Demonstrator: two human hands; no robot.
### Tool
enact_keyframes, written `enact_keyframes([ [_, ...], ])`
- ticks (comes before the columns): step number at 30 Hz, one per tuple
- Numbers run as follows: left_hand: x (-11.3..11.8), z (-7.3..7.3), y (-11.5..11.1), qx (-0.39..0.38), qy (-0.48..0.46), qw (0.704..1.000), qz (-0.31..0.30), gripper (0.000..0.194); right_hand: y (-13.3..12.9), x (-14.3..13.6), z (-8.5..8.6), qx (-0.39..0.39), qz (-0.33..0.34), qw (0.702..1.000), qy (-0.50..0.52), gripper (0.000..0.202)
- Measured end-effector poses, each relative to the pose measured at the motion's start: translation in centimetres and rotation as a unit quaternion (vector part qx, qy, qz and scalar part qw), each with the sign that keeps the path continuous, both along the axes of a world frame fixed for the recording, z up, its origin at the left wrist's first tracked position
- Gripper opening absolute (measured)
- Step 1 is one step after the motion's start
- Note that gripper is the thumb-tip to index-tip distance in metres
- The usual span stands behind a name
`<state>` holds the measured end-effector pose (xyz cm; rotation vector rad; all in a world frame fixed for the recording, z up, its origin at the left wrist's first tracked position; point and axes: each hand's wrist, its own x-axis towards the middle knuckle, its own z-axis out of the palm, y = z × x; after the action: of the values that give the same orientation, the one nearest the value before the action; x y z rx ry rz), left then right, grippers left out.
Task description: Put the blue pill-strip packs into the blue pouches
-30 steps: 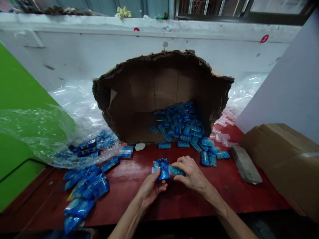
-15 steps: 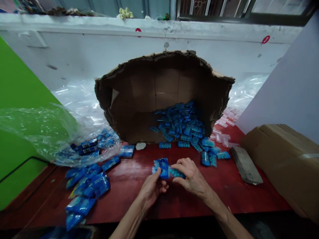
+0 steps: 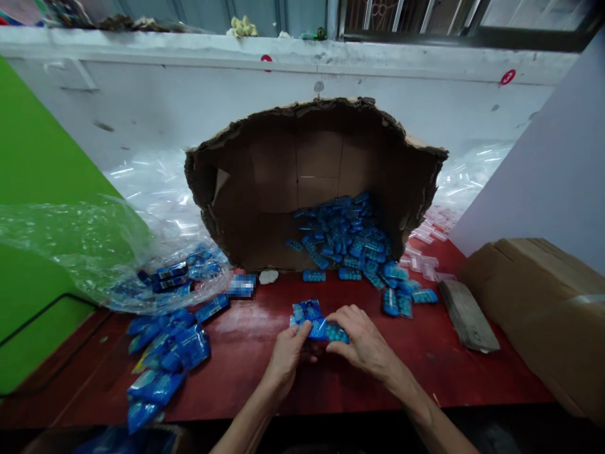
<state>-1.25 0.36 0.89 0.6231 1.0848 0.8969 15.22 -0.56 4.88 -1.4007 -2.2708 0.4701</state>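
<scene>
My left hand (image 3: 287, 353) pinches a blue printed packet (image 3: 307, 310) between thumb and fingers, just above the red table. At the packet's right side, a small clear pack of light blue balls (image 3: 337, 333) sits between the thumb and fingers of my right hand (image 3: 366, 343). The two pieces meet; the pack's left part is hidden by the blue printed film. Similar blue-ball packs (image 3: 345, 236) are heaped inside a torn-edged cardboard box (image 3: 265, 164) lying on its side, with several spilling out in front. Left of my hands lie several blue printed packets (image 3: 182, 350).
A clear plastic bag (image 3: 127, 252) holds more blue packets at the left. On the right are a grey block (image 3: 467, 315) and a closed cardboard box (image 3: 534, 302). Clear plastic pieces (image 3: 423, 261) lie behind them. A green panel (image 3: 38, 189) bounds the left side.
The pack of blue balls and the blue printed packet now overlap more closely, and the left thumb has shifted slightly right along the packet. The whole view has moved a little.
</scene>
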Motion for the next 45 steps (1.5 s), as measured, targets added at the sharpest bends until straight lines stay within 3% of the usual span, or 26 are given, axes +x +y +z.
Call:
enact_keyframes([
  [6,0.4,0.9,-0.3,-0.037,-0.074,0.997,0.0,0.026,-0.3,-1.3,-1.9,0.034,-0.026,0.998,0.047,0.029],
  [11,-0.1,0.8,-0.1,-0.039,-0.073,0.997,0.008,0.025,-0.3,-1.8,-2.2,-0.02,-0.054,0.98,0.192,0.036],
  [13,-0.4,0.6,0.1,-0.048,-0.064,0.997,0.004,0.024,-0.3,-1.4,-2.4,-0.092,-0.041,0.954,0.282,0.029],
  [16,-0.4,0.1,0.1,-0.067,-0.041,0.997,0.008,0.024,-0.2,-1.0,-3.3,-0.194,-0.042,0.887,0.418,0.029],
  [22,0.8,-0.1,-0.8,-0.026,-0.076,0.996,0.031,0.02,0.0,-2.3,-4.4,-0.225,-0.142,0.813,0.518,0.032],
  [27,0.3,1.0,-0.8,-0.069,-0.146,0.987,0.011,0.02,0.2,-2.4,-3.6,-0.329,-0.023,0.721,0.61,0.04],
  [31,0.1,1.3,-1.2,-0.072,-0.174,0.982,-0.029,0.021,0.4,-2.3,-4.1,-0.364,0.018,0.681,0.635,0.054],
  [38,0.2,1.0,-1.6,-0.081,-0.187,0.978,-0.03,0.022,0.6,-2.4,-4.4,-0.368,0.04,0.672,0.642,0.056],
  [43,0.6,0.9,-1.9,-0.091,-0.189,0.978,-0.007,0.025,0.1,-2.8,-4.4,-0.322,0.008,0.737,0.595,0.049],
  [45,0.0,1.1,-1.9,-0.085,-0.198,0.976,0.017,0.023,0.1,-2.8,-4.5,-0.307,-0.002,0.777,0.55,0.045],
])
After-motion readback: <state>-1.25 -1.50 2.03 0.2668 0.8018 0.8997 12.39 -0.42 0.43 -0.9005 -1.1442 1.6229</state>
